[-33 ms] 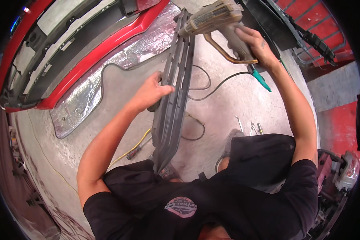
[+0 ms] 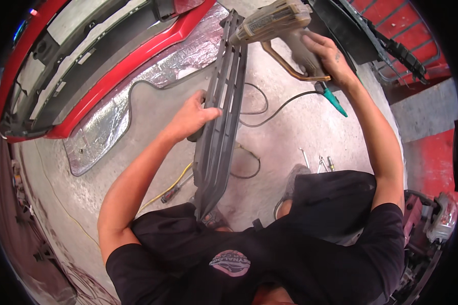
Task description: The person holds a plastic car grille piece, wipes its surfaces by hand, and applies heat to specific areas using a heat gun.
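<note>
My left hand (image 2: 192,117) is closed round the left edge of a long dark grey plastic bumper grille (image 2: 220,127), thumb on its face. The slatted grille stands tilted, its lower end by my lap and its upper end far from me. My right hand (image 2: 331,57) grips the handle of a worn beige heat gun (image 2: 277,23). The gun points left, its nozzle close to the upper end of the grille; whether they touch I cannot tell. A dark cord with a teal sleeve (image 2: 335,103) runs from the bottom of the gun's handle.
A red car bumper (image 2: 137,71) lies at the far left beside a silver foil-backed mat (image 2: 102,134). A screwdriver (image 2: 171,194) and a yellow cord (image 2: 175,179) lie left of the grille. Several small tools (image 2: 323,163) rest by my right knee. Dark car parts (image 2: 341,30) stand at the far right.
The heat gun and my right hand have shifted very slightly to the right. My left hand and the grille look the same.
</note>
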`<state>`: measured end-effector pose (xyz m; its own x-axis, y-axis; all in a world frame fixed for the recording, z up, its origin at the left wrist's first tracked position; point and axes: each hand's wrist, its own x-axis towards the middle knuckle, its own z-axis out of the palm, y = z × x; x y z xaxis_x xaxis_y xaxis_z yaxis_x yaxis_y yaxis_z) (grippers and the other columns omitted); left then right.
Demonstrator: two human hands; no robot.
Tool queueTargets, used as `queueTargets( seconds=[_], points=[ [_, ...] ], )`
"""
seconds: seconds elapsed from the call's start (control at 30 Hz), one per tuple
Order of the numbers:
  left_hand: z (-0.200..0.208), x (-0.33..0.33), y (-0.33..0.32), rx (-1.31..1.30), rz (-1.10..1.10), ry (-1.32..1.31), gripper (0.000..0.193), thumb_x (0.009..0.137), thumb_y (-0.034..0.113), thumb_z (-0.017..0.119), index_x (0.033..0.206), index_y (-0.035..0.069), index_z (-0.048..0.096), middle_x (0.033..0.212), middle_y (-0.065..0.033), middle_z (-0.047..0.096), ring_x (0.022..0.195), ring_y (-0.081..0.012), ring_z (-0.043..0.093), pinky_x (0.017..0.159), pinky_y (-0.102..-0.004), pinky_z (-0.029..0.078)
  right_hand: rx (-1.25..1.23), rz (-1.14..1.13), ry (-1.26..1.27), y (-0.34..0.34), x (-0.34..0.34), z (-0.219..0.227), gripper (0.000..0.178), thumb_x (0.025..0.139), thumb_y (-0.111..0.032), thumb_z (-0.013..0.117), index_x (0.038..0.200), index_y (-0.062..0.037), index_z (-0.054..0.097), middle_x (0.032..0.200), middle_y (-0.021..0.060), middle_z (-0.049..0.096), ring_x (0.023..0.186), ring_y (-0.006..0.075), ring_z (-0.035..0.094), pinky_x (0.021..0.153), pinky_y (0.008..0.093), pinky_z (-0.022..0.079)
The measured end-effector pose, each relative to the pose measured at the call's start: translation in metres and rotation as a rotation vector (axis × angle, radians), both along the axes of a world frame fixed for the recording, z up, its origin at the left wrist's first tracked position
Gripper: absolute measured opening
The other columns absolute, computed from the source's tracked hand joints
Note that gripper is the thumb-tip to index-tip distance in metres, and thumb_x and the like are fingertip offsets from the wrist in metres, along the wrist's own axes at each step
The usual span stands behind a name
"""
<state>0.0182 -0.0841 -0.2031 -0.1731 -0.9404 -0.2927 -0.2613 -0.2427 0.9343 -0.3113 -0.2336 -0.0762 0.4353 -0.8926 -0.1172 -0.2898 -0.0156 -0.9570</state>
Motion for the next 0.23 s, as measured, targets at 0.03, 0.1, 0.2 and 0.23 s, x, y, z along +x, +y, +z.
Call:
queueTargets(
  seconds=[0.03, 0.1, 0.2, 0.23],
  points=[
    [0.004, -0.001, -0.001, -0.015, -0.010, -0.057, 0.057, 0.081, 0.024, 0.072, 0.125, -0.009, 0.055, 0.107, -0.0152, 0.065, 0.099, -0.0192, 0.062, 0.091, -0.0333, 0.049, -0.033, -0.011, -0.007, -0.001, -0.002, 0.003, 0.042, 0.105, -0.035, 0.055, 0.131, -0.0014, 0.060, 0.090, 0.0096, 0.072, 0.068, 0.0110, 0.064, 0.061, 0.0250, 0.053],
    [0.002, -0.003, -0.003, -0.141, 0.020, -0.117, 0.059, 0.080, 0.028, 0.075, 0.121, -0.009, 0.055, 0.104, -0.0167, 0.065, 0.096, -0.0212, 0.062, 0.088, -0.0352, 0.049, -0.080, 0.000, 0.002, 0.000, -0.005, 0.012, 0.045, 0.105, -0.035, 0.055, 0.134, -0.0006, 0.059, 0.090, 0.0095, 0.072, 0.069, 0.0108, 0.064, 0.063, 0.0257, 0.054],
    [0.007, -0.003, -0.011, -0.198, 0.025, -0.214, 0.064, 0.079, 0.034, 0.076, 0.122, -0.008, 0.055, 0.108, -0.0222, 0.064, 0.100, -0.0253, 0.062, 0.090, -0.0364, 0.048, -0.167, -0.036, 0.029, 0.003, -0.006, 0.022, 0.051, 0.105, -0.036, 0.055, 0.143, -0.0020, 0.054, 0.096, 0.0117, 0.073, 0.075, 0.0117, 0.068, 0.068, 0.0260, 0.056],
    [0.012, -0.002, -0.019, -0.131, -0.001, -0.249, 0.067, 0.079, 0.034, 0.076, 0.127, -0.008, 0.054, 0.115, -0.0261, 0.063, 0.107, -0.0273, 0.062, 0.097, -0.0357, 0.047, -0.170, -0.007, 0.040, 0.003, -0.007, 0.030, 0.053, 0.105, -0.037, 0.056, 0.145, -0.0033, 0.052, 0.100, 0.0137, 0.073, 0.082, 0.0137, 0.070, 0.071, 0.0266, 0.057]
  ],
)
